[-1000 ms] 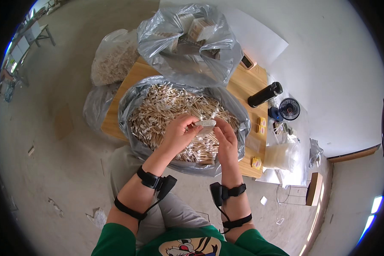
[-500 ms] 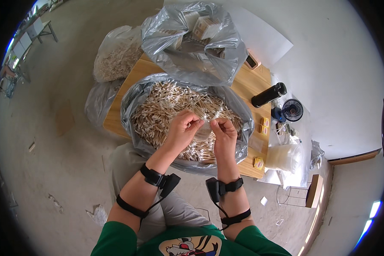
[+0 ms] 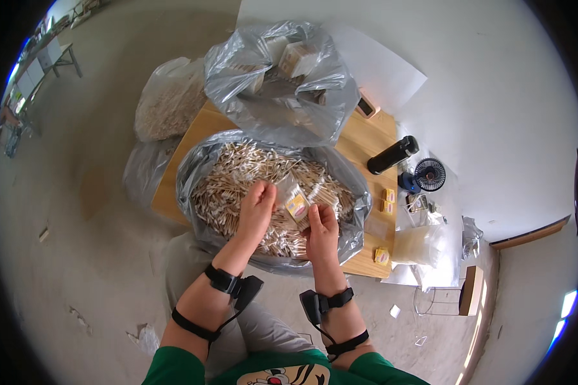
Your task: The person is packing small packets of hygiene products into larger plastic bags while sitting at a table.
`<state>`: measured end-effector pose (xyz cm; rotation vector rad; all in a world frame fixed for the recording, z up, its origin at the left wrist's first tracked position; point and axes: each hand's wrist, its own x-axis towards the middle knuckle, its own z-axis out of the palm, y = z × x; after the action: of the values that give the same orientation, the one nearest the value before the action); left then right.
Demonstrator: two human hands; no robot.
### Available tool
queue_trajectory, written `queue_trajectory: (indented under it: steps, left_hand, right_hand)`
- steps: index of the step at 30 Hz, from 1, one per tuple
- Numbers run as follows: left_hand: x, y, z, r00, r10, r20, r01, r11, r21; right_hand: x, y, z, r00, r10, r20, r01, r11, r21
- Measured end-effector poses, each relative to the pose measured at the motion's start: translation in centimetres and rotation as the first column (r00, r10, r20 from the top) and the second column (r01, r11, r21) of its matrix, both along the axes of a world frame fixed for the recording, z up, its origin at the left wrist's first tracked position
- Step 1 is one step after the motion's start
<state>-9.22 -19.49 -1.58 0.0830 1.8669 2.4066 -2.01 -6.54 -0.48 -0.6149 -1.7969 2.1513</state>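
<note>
A small clear packet (image 3: pixel 296 205) with a yellow label is between my hands, above a heap of loose cotton swabs (image 3: pixel 228 186). My left hand (image 3: pixel 257 210) has its fingers closed on the packet's left edge. At its lower right edge, my right hand (image 3: pixel 321 232) pinches it between thumb and fingers. Swabs seem to lie inside the packet, though the film's glare hides how many. The heap fills a large grey plastic bag (image 3: pixel 361 234) whose rim is spread wide on the wooden table.
Behind, another grey bag (image 3: pixel 270 119) holds filled packets. On the wooden table (image 3: pixel 167 186) to the right stand a black bottle (image 3: pixel 392 154) and small yellow cards (image 3: pixel 381 256). A small fan (image 3: pixel 429 174) and clear plastic bags (image 3: pixel 417 246) are further right. Swab-filled sacks (image 3: pixel 167 106) sit at left.
The packet has turned so its yellow label now faces up. Both hands have shifted; the right hand sits lower along the packet. The whole view has tilted slightly.
</note>
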Motion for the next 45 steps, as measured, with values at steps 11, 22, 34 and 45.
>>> queue_trajectory:
  steps: [11,22,34,45]
  left_hand:
    - [0.4,1.0,-0.3,0.968,-0.064,-0.241,-0.029,0.932,-0.36]
    - [-1.8,-0.8,0.1,0.966,0.049,-0.253,-0.165,0.872,-0.461]
    - [-3.2,-3.2,0.4,0.908,0.263,-0.325,-0.39,0.811,-0.436]
    - [-3.0,-3.0,0.3,0.919,0.215,-0.331,-0.355,0.818,-0.453]
  right_hand:
    - [0.1,-0.2,-1.1,0.983,-0.184,-0.003,0.181,0.967,0.177]
    - [-2.9,2.2,-1.3,0.987,-0.154,-0.045,0.155,0.84,0.521]
    - [-3.5,5.2,0.4,0.989,-0.085,-0.12,0.135,0.197,0.971]
    - [-4.8,0.2,-0.9,0.992,0.004,0.127,-0.117,0.414,0.903]
